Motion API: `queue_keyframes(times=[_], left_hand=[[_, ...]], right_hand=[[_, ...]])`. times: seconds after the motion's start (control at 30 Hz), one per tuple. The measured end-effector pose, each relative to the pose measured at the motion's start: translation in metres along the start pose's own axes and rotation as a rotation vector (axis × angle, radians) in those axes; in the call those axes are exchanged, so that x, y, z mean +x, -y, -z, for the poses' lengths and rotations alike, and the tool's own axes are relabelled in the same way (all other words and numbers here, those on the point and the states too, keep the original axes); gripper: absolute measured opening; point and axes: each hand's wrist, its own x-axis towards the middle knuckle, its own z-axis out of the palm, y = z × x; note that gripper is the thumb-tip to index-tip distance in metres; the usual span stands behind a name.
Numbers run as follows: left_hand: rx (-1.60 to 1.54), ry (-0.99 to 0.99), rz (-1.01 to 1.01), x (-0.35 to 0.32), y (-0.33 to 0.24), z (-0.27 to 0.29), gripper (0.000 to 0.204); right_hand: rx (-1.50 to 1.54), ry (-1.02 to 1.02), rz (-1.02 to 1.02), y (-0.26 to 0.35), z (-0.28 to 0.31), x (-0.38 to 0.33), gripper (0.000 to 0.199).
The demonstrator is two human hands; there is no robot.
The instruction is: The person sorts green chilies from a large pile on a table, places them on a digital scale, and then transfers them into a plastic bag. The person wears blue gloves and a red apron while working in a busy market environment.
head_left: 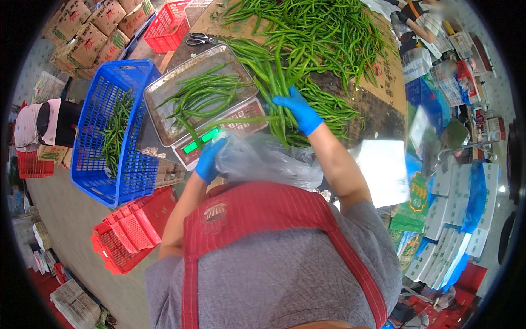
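My right hand (300,111), in a blue glove, is closed round a bunch of long green chili peppers (275,93) in front of the large pepper pile (323,33). My left hand (209,160), also gloved in blue, grips the edge of a clear plastic bag (268,164) just in front of the scale's lit green display (201,141). One pepper's tip reaches down to the left fingers; whether they hold it too I cannot tell. On the digital scale (241,118) rests a metal tray (156,112) with a smaller heap of peppers (205,94).
Left of the scale stands a blue crate (82,148) with some peppers inside. Red crates (131,230) sit below it, and another red basket (167,27) is beyond. Scissors (201,39) lie behind the tray. White boxes (446,219) are stacked at right; another person (430,27) is at far right.
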Motion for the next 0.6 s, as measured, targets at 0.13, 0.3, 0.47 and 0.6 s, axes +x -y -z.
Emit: queue_keyframes(times=[0.13, 0.3, 0.47, 0.6], left_hand=[[-0.075, 0.051, 0.096, 0.0, 0.003, -0.003, 0.043], [-0.265, 0.163, 0.198, -0.026, -0.018, -0.036, 0.04], [-0.143, 0.156, 0.038, -0.031, -0.004, -0.025, 0.039], [0.029, 0.141, -0.02, -0.036, -0.002, -0.01, 0.045]], right_hand=[[-0.252, 0.128, 0.08, -0.014, 0.004, -0.008, 0.078], [-0.504, 0.523, -0.005, -0.037, 0.005, -0.039, 0.084], [-0.677, 0.613, -0.011, -0.062, 0.008, -0.064, 0.079], [-0.547, 0.641, -0.048, -0.063, 0.002, -0.077, 0.077]])
